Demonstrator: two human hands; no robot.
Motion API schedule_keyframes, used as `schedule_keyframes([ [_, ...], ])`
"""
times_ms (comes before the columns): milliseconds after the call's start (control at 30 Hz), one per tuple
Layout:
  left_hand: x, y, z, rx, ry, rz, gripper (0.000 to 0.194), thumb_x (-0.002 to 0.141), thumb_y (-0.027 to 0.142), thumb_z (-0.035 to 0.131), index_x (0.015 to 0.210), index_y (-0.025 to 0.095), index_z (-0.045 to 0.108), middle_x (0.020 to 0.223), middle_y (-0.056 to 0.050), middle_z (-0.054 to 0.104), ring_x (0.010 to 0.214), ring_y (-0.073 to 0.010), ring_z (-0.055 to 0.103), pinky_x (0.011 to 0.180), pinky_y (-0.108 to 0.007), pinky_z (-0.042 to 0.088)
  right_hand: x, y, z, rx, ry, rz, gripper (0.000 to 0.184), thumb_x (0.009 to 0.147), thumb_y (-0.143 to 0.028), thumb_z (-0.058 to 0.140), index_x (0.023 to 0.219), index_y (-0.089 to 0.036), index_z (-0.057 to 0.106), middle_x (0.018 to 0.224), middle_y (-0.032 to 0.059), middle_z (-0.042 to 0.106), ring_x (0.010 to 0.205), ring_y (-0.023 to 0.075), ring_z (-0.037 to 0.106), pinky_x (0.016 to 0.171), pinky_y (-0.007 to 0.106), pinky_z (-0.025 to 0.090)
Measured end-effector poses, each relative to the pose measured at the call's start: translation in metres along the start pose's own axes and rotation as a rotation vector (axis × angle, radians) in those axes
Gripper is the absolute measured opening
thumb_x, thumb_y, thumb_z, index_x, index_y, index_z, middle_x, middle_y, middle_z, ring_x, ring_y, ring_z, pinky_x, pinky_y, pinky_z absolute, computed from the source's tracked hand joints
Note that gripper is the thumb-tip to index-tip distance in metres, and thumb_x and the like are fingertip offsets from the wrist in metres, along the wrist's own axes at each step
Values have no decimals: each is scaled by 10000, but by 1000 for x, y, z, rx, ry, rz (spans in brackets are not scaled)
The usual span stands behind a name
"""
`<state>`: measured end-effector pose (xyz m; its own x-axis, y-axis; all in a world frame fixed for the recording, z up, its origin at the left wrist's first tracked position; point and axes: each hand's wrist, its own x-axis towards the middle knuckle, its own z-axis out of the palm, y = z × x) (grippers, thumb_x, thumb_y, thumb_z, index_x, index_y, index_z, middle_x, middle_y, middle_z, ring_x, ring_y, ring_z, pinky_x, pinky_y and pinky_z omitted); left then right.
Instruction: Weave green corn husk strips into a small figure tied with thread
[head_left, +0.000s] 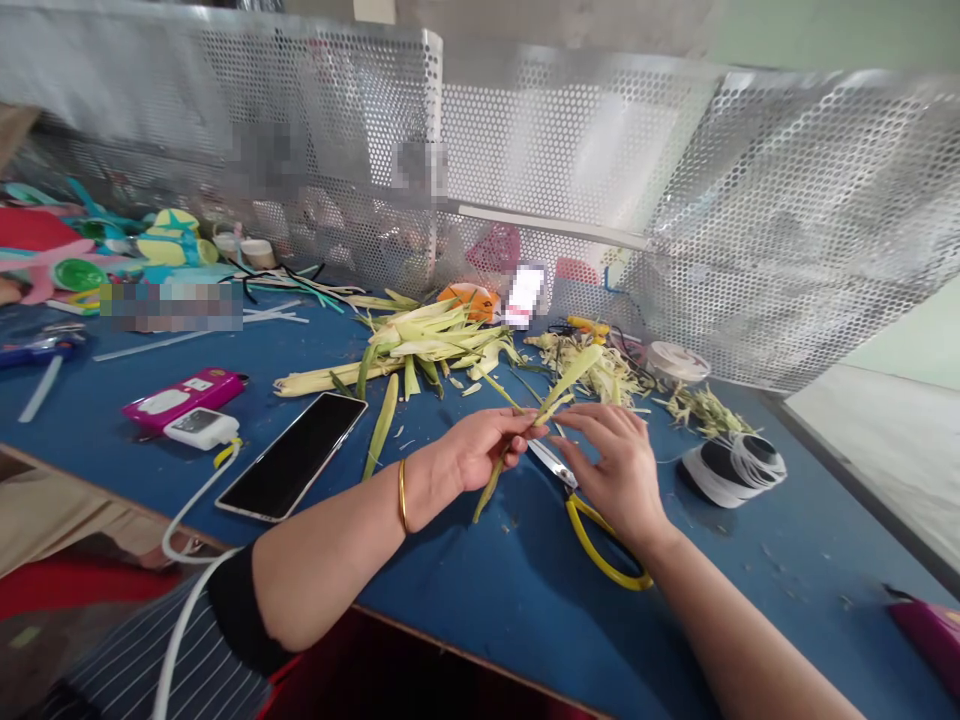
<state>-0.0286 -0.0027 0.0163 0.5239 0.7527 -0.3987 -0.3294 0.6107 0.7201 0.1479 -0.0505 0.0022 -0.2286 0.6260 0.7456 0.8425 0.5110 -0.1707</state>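
Note:
Over the blue table, my left hand [491, 447] pinches folded strips of corn husk [574, 382] between thumb and fingers. One narrow end hangs below that hand, while the wider pale end points up and away. My right hand [615, 470] is at the husk's right side, its fingertips closed in at the edge of the strip. Beneath my hands lie scissors [607, 545] with yellow handles, blades partly hidden. A loose husk strip [381, 425] rests left of my hands, and a larger pile of husks [427, 340] lies beyond them.
A spool of white string [731, 468] stands to the right, near shredded husk [592, 368]. On the left are a black-screened phone [294, 457], a magenta box [184, 397] and a white charger with cable [202, 428]. A perforated metal screen [540, 140] borders the table's back.

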Motion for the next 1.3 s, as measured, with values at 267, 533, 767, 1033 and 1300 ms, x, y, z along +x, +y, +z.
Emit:
schedule_keyframes([
  [267,1,-8,-1,-7,-110,-54,83,817,133,660,889,131,700,716,-22,685,418,-13,440,387,-129,290,-9,1,16,123,-74,82,128,901,-254,578,868,-246,702,944,44,739,929,229,660,950,432,405],
  [533,4,-14,-1,95,-42,9,70,740,132,714,808,118,724,667,-26,702,459,-37,495,412,-147,322,-12,-2,22,275,-142,170,196,895,-251,550,794,-251,718,850,27,733,816,211,666,930,431,443],
  [767,5,-12,-3,120,41,82,120,824,197,663,839,100,731,744,-67,730,482,-60,565,441,-162,399,-8,-3,20,322,-179,299,181,830,-317,603,948,-229,709,1010,66,726,964,261,654,906,442,476],
  [1033,3,-12,1,187,112,160,84,765,148,715,814,80,712,781,-87,723,509,-78,591,440,-182,391,-6,-8,8,442,-59,351,190,911,-348,581,847,-208,691,749,22,704,677,172,642,647,294,491],
  [1300,6,-15,0,212,122,200,66,726,134,710,684,90,685,580,-16,610,423,-43,463,372,-180,252,-7,-11,1,256,-221,-180,232,921,-159,486,1079,-216,645,846,51,706,781,179,644,822,358,479],
])
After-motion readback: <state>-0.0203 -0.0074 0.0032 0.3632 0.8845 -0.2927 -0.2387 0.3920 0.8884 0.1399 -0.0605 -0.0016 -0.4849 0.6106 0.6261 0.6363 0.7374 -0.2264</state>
